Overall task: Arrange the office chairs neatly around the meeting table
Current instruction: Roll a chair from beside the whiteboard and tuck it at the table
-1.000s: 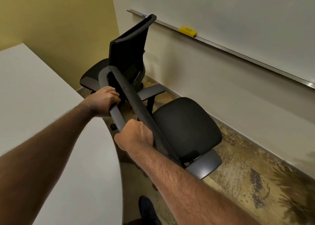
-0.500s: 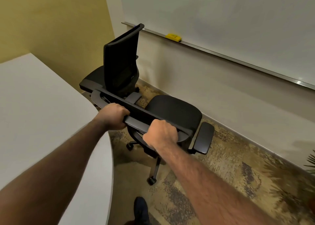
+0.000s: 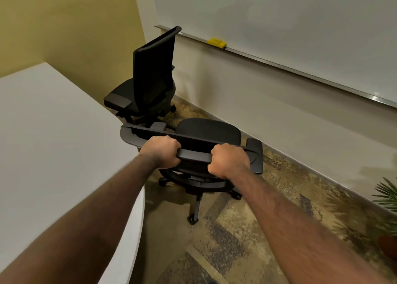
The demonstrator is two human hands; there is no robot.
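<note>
A patterned carpet (image 3: 247, 230) runs between a pale wall with a whiteboard (image 3: 279, 15) and the white meeting table (image 3: 53, 144) on the left. A yellow eraser (image 3: 216, 42) lies on the whiteboard's ledge, and a potted plant (image 3: 386, 208) shows at the right edge. The near office chair (image 3: 208, 131) stands just beside the table's rounded end, seat facing the wall. The left hand (image 3: 162, 151) and right hand (image 3: 228, 160) both clench the top rail of its backrest. A second office chair (image 3: 148, 86) stands behind it, near the corner, beside the table.
</note>
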